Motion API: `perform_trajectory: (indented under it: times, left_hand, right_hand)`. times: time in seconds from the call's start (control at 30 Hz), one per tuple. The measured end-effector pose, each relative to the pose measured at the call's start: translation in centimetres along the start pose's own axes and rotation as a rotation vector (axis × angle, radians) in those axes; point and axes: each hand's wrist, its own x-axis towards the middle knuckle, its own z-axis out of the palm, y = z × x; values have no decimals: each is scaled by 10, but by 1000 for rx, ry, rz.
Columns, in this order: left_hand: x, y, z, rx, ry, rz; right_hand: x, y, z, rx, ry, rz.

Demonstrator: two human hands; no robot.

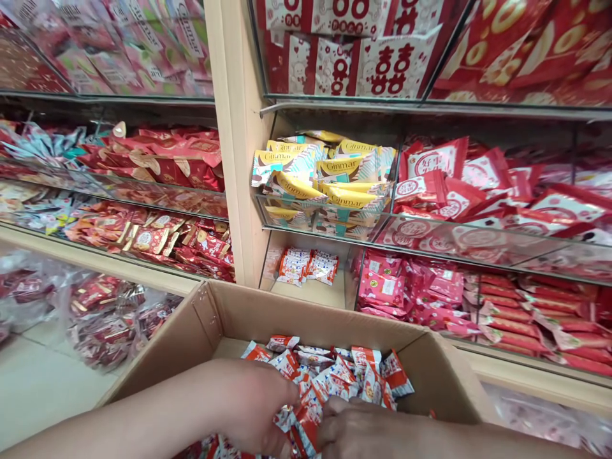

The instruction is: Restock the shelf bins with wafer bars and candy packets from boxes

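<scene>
A brown cardboard box (306, 312) holds a heap of small orange-and-white wrapped snack packets (335, 379). My left hand (261, 405) reaches down into the heap from the left, its fingers curled round some packets. Close beside it, my right hand (351, 424) comes in from the right with bent fingers pressed on packets. Between the two hands several packets are bunched together (306, 424). The fingertips are partly hidden among the wrappers.
Just behind the box, a low shelf compartment (310, 296) holds a few matching packets (306, 266). Yellow snack packs (335, 169) fill the bin above. Red-and-white packs (444, 178) are to the right, and a wooden upright (234, 140) divides the shelves. Plastic bags (105, 319) lie on the floor left.
</scene>
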Motion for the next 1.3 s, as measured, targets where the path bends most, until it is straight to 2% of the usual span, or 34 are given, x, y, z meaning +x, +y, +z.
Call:
perform_trajectory:
  times: [0.1,0.17,0.27,0.43,0.53,0.6,0.73,0.87,1.07,1.3]
  left_hand:
    - [0,-2,-2,-10,23,-6]
    - [-1,-4,-3,-24,53,-12]
    - [-3,-9,-8,-85,85,37]
    - [-4,-14,-18,-347,118,154]
    - [2,-12,-14,-515,181,212]
    - [10,-10,-7,-628,192,168]
    - [28,-9,8,-785,192,48]
    - [36,-13,13,-773,254,20]
    - [30,-17,4,-728,292,-2]
    - [15,-17,-10,-647,360,9]
  right_hand:
    - [-5,-1,-12,36,-61,26]
    - [-10,-2,-22,89,-32,90]
    - [-14,0,-39,266,134,217]
    - [-13,11,-53,851,465,407]
    - [-9,15,-49,1094,538,500]
    - [-6,16,-44,1181,538,515]
    - [-3,17,-36,1064,557,534]
    - [-4,18,-36,889,565,541]
    - [-8,15,-42,702,561,603]
    - [-10,11,-47,641,673,562]
